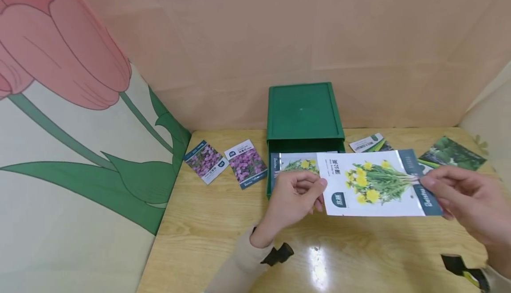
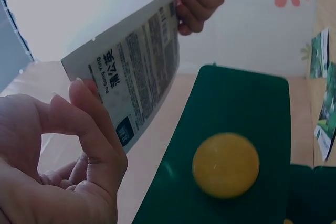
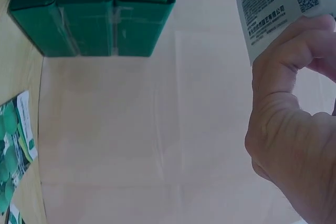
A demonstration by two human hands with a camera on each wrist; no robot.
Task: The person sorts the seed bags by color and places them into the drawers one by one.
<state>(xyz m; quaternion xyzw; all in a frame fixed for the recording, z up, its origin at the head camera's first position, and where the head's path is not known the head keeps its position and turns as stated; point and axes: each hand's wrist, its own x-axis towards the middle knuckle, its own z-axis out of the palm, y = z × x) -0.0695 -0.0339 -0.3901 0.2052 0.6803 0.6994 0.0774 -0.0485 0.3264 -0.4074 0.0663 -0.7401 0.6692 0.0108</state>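
Observation:
A white seed packet (image 1: 371, 184) with yellow dandelion flowers and a dark blue end is held up in front of me, over the drawer's right side. My left hand (image 1: 295, 197) pinches its left edge between thumb and fingers. At the dark end, my right hand (image 1: 467, 195) pinches it too. The printed back of the packet (image 2: 139, 69) shows in the left wrist view. Behind the hands, a green drawer box (image 1: 305, 111) has its drawer pulled out. Inside the drawer lies another yellow-flower packet (image 1: 297, 163), partly hidden by the left hand and the held packet.
Two purple-flower packets, one further left (image 1: 205, 162) and one nearer the box (image 1: 245, 164), lie left of it. On the right lie a white-and-green packet (image 1: 371, 143) and a leafy green packet (image 1: 455, 153). The drawer front has a yellow knob (image 2: 226, 165).

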